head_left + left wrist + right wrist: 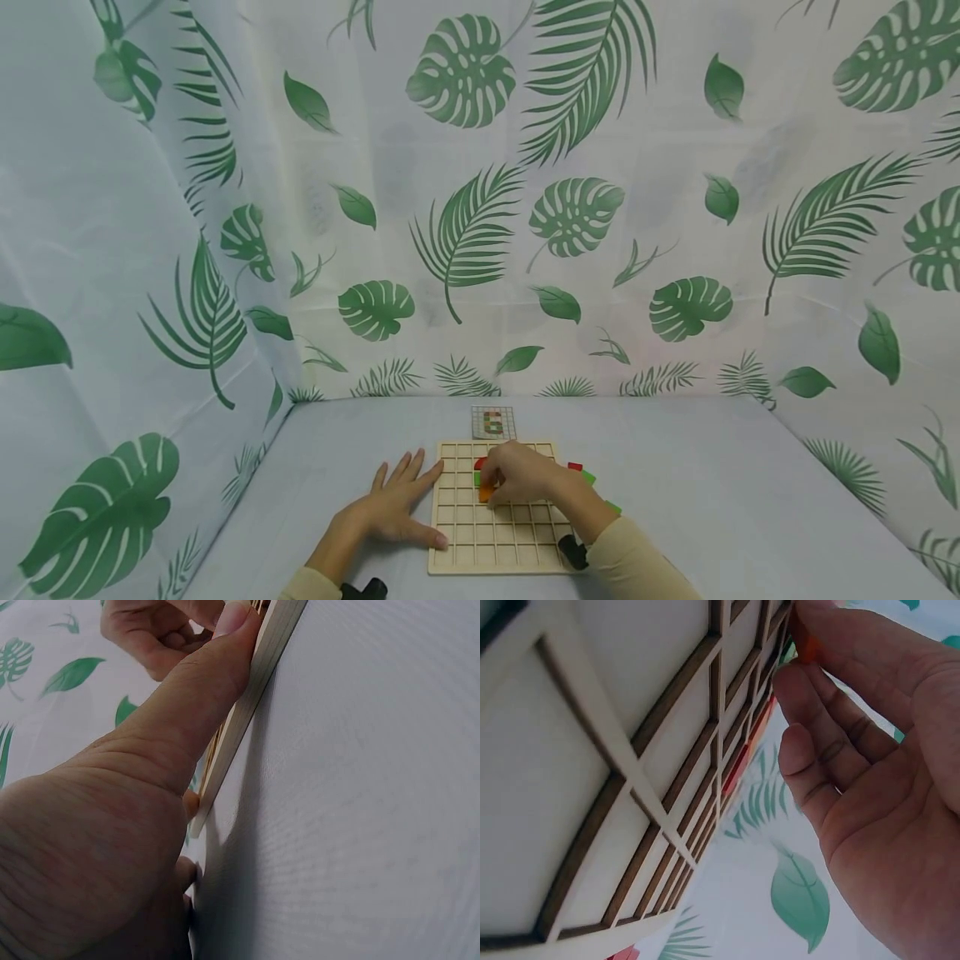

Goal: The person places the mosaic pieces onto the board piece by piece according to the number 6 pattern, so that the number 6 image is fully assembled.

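From my distant seat I see the right hand [522,475] pinching an orange piece [486,495] between thumb and fingers, at the far half of the wooden grid board [463,535]; whether this piece sits in a cell, I cannot tell. The left hand [393,504] holds nothing, its fingers spread wide, its thumb touching the board's left edge. On the board, 1 red block [480,463] and 1 green block [477,479] show near the orange piece. Beyond the board's far edge, 1 patterned card [492,422] lies on the table [675,475].
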Demonstrator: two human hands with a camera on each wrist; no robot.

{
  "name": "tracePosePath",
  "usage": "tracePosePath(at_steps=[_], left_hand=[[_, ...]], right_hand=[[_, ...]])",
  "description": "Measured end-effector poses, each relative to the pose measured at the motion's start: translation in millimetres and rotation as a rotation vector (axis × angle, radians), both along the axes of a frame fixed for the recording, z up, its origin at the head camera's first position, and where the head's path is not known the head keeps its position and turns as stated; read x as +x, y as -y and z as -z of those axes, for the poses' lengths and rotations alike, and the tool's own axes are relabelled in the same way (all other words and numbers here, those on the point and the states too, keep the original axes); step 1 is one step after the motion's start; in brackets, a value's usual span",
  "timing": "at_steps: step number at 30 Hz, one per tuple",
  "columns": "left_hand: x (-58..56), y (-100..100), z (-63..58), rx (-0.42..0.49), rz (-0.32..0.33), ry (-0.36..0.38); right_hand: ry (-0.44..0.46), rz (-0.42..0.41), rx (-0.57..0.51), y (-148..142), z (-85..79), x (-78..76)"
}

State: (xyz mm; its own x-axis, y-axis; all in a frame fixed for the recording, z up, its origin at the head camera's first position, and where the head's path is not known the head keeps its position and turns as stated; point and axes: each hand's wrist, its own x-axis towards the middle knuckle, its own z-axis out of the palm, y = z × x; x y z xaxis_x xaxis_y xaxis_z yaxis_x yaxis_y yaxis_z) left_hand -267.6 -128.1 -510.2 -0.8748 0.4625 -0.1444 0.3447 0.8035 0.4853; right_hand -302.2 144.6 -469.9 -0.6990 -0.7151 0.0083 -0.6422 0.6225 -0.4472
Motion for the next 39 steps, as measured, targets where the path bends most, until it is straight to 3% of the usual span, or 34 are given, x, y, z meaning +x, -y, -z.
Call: tracePosePath(at_steps=[23,39], left_hand=[[-2.9,1.3,3.9,-0.001,0.007,-0.008],[-3.1,2.4,5.6,0.017,0.018,-0.018]], right_hand=[[-0.006,-0.037,0.047,6.4,1.7,0.2],[-0.035,-0.039,0.018,7.0,5.1,0.9]])
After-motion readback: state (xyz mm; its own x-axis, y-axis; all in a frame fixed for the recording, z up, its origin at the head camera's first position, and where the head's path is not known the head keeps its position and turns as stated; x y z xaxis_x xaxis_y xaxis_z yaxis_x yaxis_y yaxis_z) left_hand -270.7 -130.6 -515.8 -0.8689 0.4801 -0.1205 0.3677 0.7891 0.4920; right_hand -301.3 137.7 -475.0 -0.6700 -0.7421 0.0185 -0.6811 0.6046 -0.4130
